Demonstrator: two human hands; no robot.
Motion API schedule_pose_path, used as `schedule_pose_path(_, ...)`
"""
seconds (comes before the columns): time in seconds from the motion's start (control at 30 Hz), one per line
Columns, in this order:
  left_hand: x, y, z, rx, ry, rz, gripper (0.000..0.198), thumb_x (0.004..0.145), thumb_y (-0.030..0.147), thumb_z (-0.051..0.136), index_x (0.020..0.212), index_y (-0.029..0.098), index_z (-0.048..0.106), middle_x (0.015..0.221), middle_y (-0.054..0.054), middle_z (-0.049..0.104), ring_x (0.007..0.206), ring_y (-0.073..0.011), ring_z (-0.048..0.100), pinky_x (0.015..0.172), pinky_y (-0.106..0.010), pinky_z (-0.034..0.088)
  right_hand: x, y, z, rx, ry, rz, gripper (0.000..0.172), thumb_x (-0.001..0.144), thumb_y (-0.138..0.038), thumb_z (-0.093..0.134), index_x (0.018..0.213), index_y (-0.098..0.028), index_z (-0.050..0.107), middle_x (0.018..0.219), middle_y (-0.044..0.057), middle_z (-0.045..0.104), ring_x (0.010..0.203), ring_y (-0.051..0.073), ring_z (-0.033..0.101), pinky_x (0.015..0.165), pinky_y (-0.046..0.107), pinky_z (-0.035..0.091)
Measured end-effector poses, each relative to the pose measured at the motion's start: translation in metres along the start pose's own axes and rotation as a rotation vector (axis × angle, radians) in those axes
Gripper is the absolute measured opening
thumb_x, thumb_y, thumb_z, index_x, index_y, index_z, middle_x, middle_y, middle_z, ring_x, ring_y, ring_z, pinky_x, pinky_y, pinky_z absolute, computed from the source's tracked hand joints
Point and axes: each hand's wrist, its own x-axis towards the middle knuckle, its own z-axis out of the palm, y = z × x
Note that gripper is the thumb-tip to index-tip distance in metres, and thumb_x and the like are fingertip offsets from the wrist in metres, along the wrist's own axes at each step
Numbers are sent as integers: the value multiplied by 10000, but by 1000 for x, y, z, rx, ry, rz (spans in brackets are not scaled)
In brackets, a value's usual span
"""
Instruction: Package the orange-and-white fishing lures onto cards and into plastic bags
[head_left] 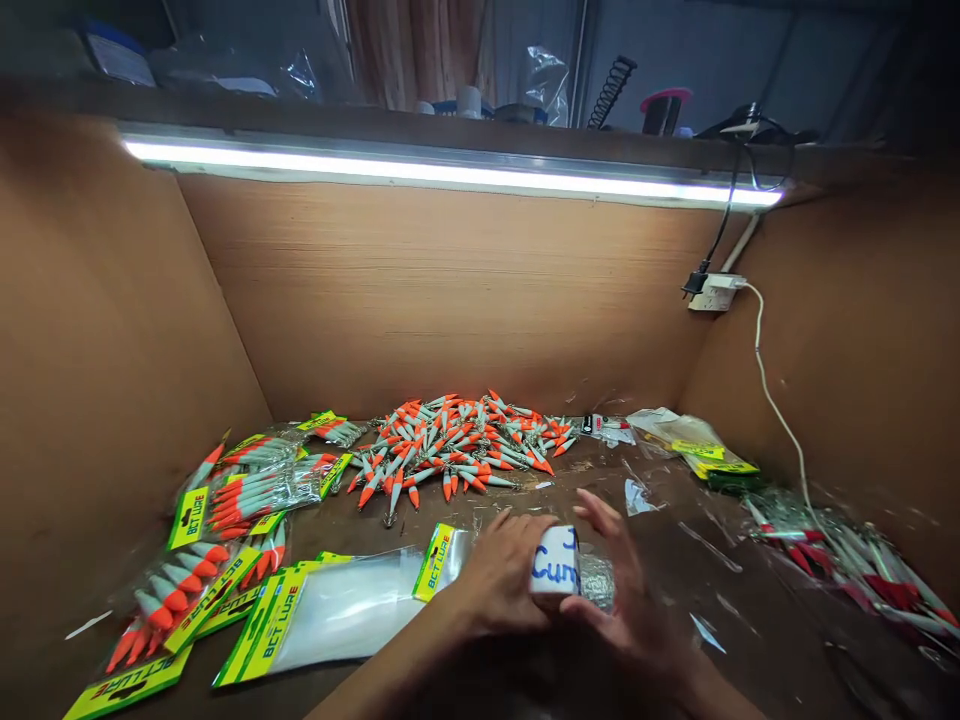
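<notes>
Both my hands hold a small white container (556,567) with blue handwriting and a shiny, glittery end, low over the table near the front. My left hand (504,580) wraps its left side with curled fingers. On its right side lies my right hand (622,590), fingers bent over the glittery end. Just left of my hands lie empty clear bags (352,600) with yellow-green header cards. Beyond them sits a heap of loose orange-tipped grey fishing lures (450,450).
Filled lure packets (240,490) are stacked at the left. More packets with red lures (840,555) lie at the right, and a yellow-labelled bag (697,445) at the back right. Brown walls enclose the table; a white cable (776,400) hangs from a wall socket.
</notes>
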Motion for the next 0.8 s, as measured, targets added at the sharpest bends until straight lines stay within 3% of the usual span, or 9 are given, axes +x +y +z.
schedule_pose_path(0.1,4,4,-34,-265,124,-66,880,635,464,816,1394,234,436,1309,-107,579,1158,-325,560,1050,-474,402,1,4,-7,42,144,64,805,893,-442,614,1547,-248,185,1547,134,323,1341,346,438,1117,515,374)
schedule_pose_path(0.2,3,1,-64,-544,221,-108,748,740,522,751,1364,205,487,1267,-111,613,1172,-329,561,1009,-458,432,4,8,-8,99,166,148,757,921,-406,578,1552,-274,182,1512,128,386,1254,309,531,1022,486,473)
schedule_pose_path(0.3,-2,-9,-74,-729,307,-120,699,768,535,730,1344,196,525,1255,-128,631,1228,-347,536,1035,-479,413,6,9,-4,141,92,242,747,922,-404,573,1550,-308,181,1512,123,389,1191,286,579,809,390,581)
schedule_pose_path(0.4,-6,-16,-74,-843,414,-156,666,787,530,707,1343,205,538,1223,-137,650,1201,-356,566,1014,-500,436,7,10,0,129,64,237,736,917,-370,577,1547,-321,198,1500,110,409,1157,261,598,883,409,563)
schedule_pose_path(0.5,-7,-17,-82,-867,543,-129,643,795,497,700,1347,209,537,1190,-135,664,1172,-358,587,996,-509,459,5,13,4,116,68,219,740,912,-340,579,1547,-320,202,1469,107,445,1115,246,616,957,435,527)
schedule_pose_path(0.63,-2,-14,-104,-805,674,1,702,803,451,697,1417,213,452,1108,-118,679,1107,-337,629,986,-523,477,4,17,8,127,67,235,736,911,-353,574,1547,-308,206,1436,123,467,1041,240,637,835,384,574)
schedule_pose_path(0.8,2,-10,-111,-577,593,-7,846,741,347,777,1469,268,354,1105,-95,661,980,-300,663,842,-473,557,2,20,12,120,47,234,714,916,-337,566,1542,-316,224,1402,96,497,966,197,646,922,388,540)
